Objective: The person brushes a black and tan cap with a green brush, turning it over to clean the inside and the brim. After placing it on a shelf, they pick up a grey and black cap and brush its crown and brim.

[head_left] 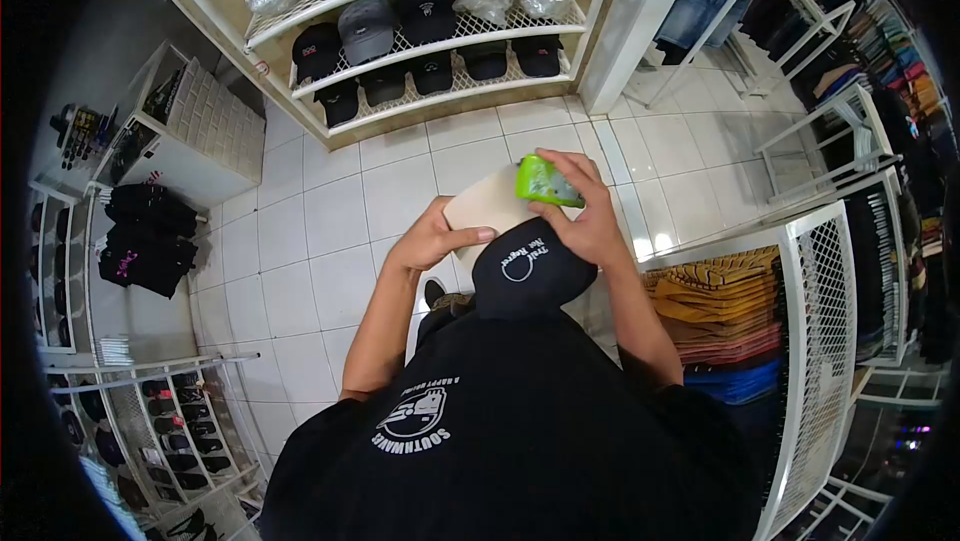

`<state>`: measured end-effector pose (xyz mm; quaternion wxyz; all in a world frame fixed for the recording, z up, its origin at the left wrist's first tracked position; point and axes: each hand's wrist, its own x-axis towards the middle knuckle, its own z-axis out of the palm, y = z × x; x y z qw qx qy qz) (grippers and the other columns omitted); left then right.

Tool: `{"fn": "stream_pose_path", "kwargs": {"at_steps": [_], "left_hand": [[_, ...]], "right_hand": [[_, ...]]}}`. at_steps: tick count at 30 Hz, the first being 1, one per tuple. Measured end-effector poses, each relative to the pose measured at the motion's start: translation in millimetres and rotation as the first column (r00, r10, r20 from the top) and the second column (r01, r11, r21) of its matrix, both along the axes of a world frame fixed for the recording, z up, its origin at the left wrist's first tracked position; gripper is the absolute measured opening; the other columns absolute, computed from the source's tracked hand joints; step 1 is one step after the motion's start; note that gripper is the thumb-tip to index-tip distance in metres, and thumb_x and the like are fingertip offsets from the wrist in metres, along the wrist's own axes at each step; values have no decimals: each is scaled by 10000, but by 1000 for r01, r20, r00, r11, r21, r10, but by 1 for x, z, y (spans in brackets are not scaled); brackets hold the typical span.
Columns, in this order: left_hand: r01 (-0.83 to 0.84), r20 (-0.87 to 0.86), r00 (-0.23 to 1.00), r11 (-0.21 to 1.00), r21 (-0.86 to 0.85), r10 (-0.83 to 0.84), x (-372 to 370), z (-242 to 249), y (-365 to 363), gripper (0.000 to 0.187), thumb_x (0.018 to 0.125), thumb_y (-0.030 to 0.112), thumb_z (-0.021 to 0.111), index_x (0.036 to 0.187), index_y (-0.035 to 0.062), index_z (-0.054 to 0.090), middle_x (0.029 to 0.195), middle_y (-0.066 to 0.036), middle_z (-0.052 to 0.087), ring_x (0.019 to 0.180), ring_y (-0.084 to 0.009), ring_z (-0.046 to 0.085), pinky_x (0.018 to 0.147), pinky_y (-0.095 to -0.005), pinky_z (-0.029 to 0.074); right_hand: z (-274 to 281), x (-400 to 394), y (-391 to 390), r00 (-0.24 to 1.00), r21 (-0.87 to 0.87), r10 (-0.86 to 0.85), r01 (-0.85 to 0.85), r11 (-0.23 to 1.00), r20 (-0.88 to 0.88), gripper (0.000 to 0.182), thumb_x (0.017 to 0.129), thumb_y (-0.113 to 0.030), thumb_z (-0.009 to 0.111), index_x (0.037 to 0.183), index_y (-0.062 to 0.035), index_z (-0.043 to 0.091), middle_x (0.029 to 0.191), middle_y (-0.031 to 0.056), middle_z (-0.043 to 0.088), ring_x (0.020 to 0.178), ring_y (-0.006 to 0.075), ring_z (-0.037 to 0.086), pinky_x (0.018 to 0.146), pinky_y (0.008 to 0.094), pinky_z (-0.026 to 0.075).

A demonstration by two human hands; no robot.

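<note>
In front of my chest is a cap (535, 279) with a black crown, white lettering and a cream brim that points away from me. My left hand (432, 239) grips the brim's left side, thumb on top and fingers underneath. Closed around a bright green hand-sized tool (531, 181) with a greyish, mottled surface is my right hand (588, 213). That tool overlaps the right part of the brim, and its exact kind I cannot tell. The right thumb lies close over the front of the crown.
Ahead stands a white rack (430, 83) with caps and plastic-wrapped items. Folded clothes (715, 316) fill a white mesh-sided shelf at my right. Black garments (150, 231) hang at the left, above more cap racks (175, 431). White tiles (320, 286) cover the floor.
</note>
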<state>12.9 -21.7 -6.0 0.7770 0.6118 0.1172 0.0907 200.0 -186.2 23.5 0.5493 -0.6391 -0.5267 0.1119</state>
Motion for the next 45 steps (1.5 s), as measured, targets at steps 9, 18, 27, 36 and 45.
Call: {"fn": "stream_pose_path", "kwargs": {"at_steps": [9,18,27,36,45], "left_hand": [[65,-42,997,991,118,-60,5,13,-6,248,848,89,786,1056,-17,702,914,-17,710,814,-77,614,727,-250,494],[-83,12,996,994,-64,84,-10,8,-1,313,818,61,786,1101,-38,699,932,-43,721,836,-92,634,741,-256,508],[-36,-15,999,999,-6,36,6,-9,-2,299,841,95,783,1099,-30,699,933,-61,727,846,-109,653,772,-270,520],[31,4,1000,999,-9,-31,12,-12,-4,305,851,96,776,1114,-30,688,958,-66,729,852,-121,661,767,-277,525],[-58,-65,996,998,28,60,-12,-17,15,276,860,97,775,1092,-28,693,910,-40,722,801,-100,636,719,-275,512]], "right_hand": [[3,14,1,999,-123,-13,17,992,34,620,749,-83,798,1342,-143,627,1221,112,610,1143,319,538,1036,392,423],[-22,23,-14,977,-28,91,-98,995,-191,651,750,-50,812,1362,-105,599,1244,122,602,1161,259,567,1032,347,418],[5,0,-10,992,-14,69,-68,998,103,626,740,-53,816,1334,-114,630,1231,104,602,1174,280,546,1038,366,412],[18,-6,-5,992,-49,74,-69,996,105,642,717,-17,815,1328,-82,626,1235,100,604,1175,263,554,1030,348,420],[8,-8,38,983,-65,177,-174,983,40,618,742,-25,797,1332,-103,630,1242,98,600,1185,251,540,1031,352,421]]}}
